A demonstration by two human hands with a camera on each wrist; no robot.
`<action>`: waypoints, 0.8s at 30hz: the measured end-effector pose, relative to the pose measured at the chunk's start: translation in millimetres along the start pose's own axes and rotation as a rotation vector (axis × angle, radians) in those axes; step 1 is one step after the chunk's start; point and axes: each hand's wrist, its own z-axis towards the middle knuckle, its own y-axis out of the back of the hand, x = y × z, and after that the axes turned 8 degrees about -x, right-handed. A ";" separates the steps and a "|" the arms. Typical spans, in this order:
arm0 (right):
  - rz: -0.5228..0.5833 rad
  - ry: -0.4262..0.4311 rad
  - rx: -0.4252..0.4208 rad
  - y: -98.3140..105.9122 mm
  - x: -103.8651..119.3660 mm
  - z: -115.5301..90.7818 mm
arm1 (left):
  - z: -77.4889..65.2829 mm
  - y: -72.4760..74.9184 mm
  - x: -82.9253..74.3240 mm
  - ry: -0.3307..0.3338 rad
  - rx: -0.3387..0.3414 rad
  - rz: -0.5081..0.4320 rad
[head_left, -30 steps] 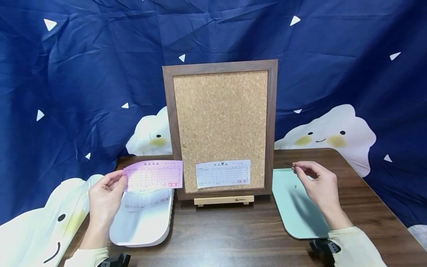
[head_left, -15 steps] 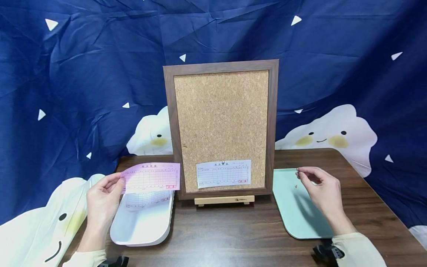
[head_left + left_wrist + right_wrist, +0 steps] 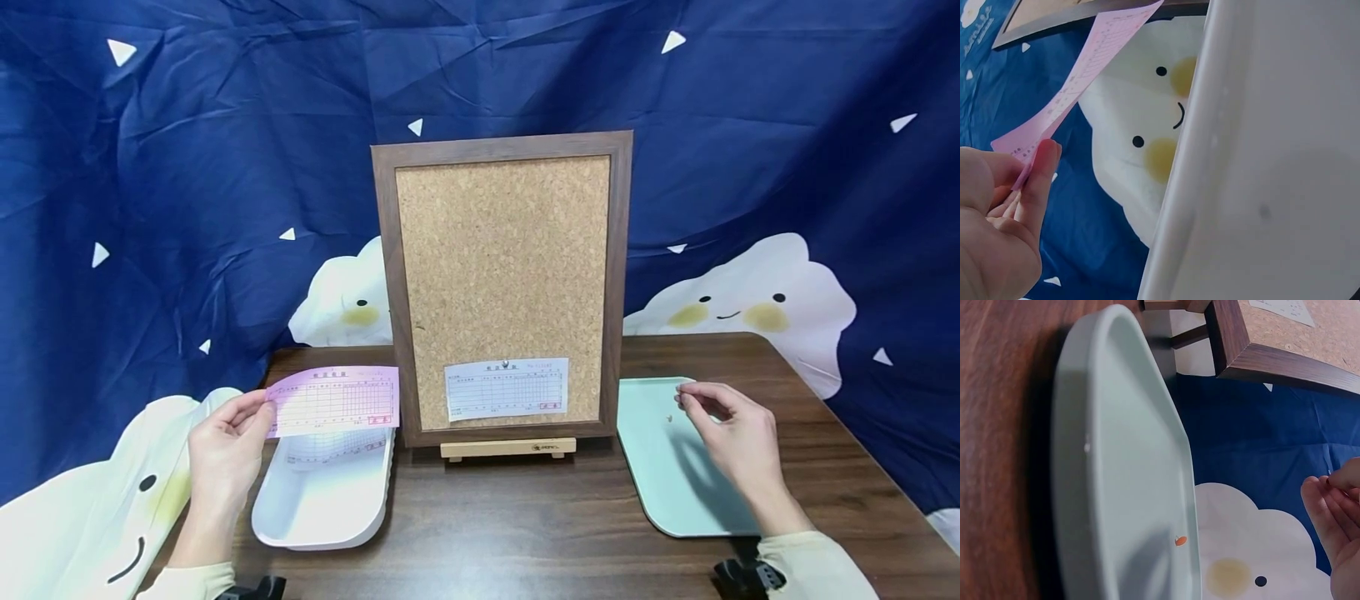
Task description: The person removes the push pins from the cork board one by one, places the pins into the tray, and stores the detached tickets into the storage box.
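Note:
My left hand (image 3: pixel 228 437) pinches the left end of a pink printed form slip (image 3: pixel 336 400), held over the white tray (image 3: pixel 322 508). In the left wrist view the slip curves up from between thumb and fingers. On the right, my right hand (image 3: pixel 738 437) is raised over the mint-green tray (image 3: pixel 660 500), thumb and fingertips pressed together on a tiny thumbtack, mostly hidden; a thin point shows in the right wrist view. A small copper-coloured thumbtack (image 3: pixel 1180 540) lies in that tray. A bluish form slip (image 3: pixel 507 392) is pinned low on the corkboard (image 3: pixel 502 267).
The wood-framed corkboard leans on a small wooden easel (image 3: pixel 507 449) at the middle of the brown table (image 3: pixel 495 533). Another printed slip (image 3: pixel 333 447) lies in the white tray. Behind hangs a dark blue cloth (image 3: pixel 225 108) with clouds and white triangles.
The left hand with the pink slip has drifted slightly left. The right hand has moved a little right and down over the green tray. The camera view has shifted slightly.

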 end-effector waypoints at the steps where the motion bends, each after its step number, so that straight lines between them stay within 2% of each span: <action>1: -0.007 -0.001 0.003 0.1 -0.4 -0.6 | -0.2 0.3 -0.4 0.001 -0.001 -0.003; 9: -0.060 -0.016 0.021 3.5 -3.8 -3.2 | -2.4 4.7 -1.4 0.003 -0.006 0.043; 18: -0.089 -0.013 0.038 7.8 -7.7 -7.0 | 0.7 11.6 9.4 0.025 -0.002 0.048; 24: -0.108 -0.011 0.047 9.6 -11.5 -9.1 | 0.9 19.5 16.3 0.034 0.010 0.123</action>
